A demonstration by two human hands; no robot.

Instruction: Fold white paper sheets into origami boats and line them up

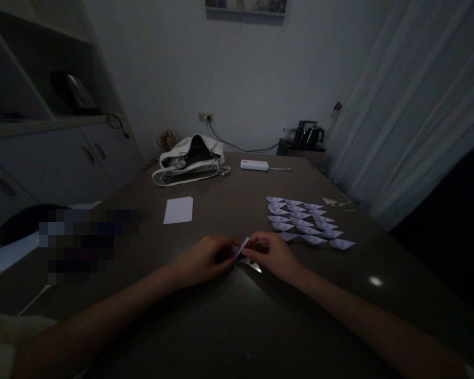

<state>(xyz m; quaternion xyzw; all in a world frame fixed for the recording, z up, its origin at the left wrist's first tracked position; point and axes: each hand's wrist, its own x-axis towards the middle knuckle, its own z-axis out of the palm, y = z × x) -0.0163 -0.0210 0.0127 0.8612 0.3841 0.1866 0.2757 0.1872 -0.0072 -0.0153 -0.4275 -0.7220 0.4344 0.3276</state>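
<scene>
Between my two hands is a small folded piece of white paper (pixel 242 246), tilted up from the table. My left hand (pixel 210 259) grips its left side, thumb and fingers closed on it. On the other side my right hand (pixel 273 256) pinches the paper between thumb and fingertips. A shiny bright patch shows on the tabletop just under the fingers; what it is I cannot make out. Several folded paper boats (pixel 300 222) stand in rows to the right of my right hand. Farther left lies a stack of square white paper (pixel 178 210).
A white handbag (pixel 193 160) sits at the back left of the dark table (pixel 237 326). Beside it lies a white power bank (pixel 254 165) with a short cable. Paper scraps (pixel 335 202) are near the right edge. A kettle (pixel 313 136) stands beyond the table.
</scene>
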